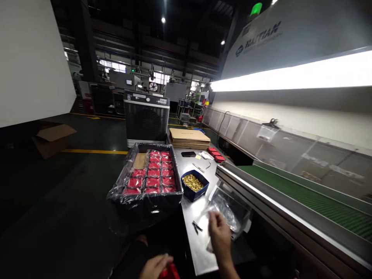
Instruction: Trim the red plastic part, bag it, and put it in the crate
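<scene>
My left hand (156, 266) is closed around a red part (169, 272) low in the view; most of that part is cut off by the lower edge. My right hand (220, 234) is raised over the metal table (197, 257), its fingers pinched on a clear plastic bag (208, 212), which is blurred. Just beyond it, a clear bin (243, 211) holds more clear bags. Small black-handled snips (197, 227) lie on the table left of my right hand. Farther back stands a blue bin (192, 194) of small brass-coloured pieces (193, 182).
Left of the table, a black crate (151, 205) lined with plastic holds several bagged red parts (153, 172). Cardboard sheets (190, 135), a phone (188, 154), tweezers (198, 167) and red parts (216, 155) sit at the back. A green conveyor (279, 190) runs along the right.
</scene>
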Tool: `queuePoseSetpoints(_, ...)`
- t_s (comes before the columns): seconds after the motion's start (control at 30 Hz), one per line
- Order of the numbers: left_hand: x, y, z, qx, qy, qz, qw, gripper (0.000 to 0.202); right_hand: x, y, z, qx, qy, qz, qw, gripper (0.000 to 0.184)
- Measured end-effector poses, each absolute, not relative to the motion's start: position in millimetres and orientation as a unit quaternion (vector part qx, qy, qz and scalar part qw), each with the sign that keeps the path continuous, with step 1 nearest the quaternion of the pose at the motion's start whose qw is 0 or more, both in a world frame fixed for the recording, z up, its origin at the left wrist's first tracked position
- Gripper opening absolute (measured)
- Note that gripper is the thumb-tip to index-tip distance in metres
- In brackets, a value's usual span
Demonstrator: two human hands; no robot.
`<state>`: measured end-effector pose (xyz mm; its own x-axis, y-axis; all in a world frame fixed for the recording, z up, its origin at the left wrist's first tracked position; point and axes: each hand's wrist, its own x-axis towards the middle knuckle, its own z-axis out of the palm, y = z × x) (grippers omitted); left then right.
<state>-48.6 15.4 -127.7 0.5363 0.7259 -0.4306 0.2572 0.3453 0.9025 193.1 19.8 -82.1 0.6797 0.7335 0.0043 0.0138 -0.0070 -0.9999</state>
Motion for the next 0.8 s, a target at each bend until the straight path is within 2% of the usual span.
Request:
queuePoseSetpoints(0.1,-37.6,18.2,-121.5,0.541,0.411,0.166,0.714,0.049,120.6,-20.0,-100.0,-0.601,-0.347,0.427,0.58,0.054)
queuePoseSetpoints(0.2,-45.9,15.8,-117.1,0.546,0.406,0.138,0.719,0.046,94.7,-44.8,-112.1,-0.592,-0.327,0.497,0.544,0.058)
queuePoseSetpoints(0.37,-76.6,10.3,-110.0,0.578,0.474,0.105,0.656,0.031,107.8,-48.8,-108.4,-0.67,-0.335,0.43,0.503,0.051)
queuePoseSetpoints(0.43,-81.8,9.6,-106.4,0.594,0.498,0.104,0.623,0.023,98.5,-47.4,-101.1,-0.694,-0.391,0.386,0.466,0.044)
queuePoseSetpoints(0.5,-82.6,10.1,-104.2,0.607,0.51,0.105,0.6,0.029,79.3,-48.3,-93.7,-0.695,-0.462,0.358,0.418,0.032)
queuePoseSetpoints(0.57,-82.6,11.5,-105.3,0.604,0.516,0.102,0.598,0.022,60.7,-52.3,-88.5,-0.684,-0.527,0.338,0.374,0.025)
queuePoseSetpoints(0.7,-92.2,12.1,-115.5,0.532,0.533,0.12,0.647,0.044,54.9,-70.3,-95.9,-0.697,-0.558,0.3,0.337,0.028)
queuePoseSetpoints(0.8,-107.0,4.4,-121.2,0.448,0.547,0.172,0.686,0.041,65.3,-87.5,-117.0,-0.716,-0.52,0.324,0.334,0.02)
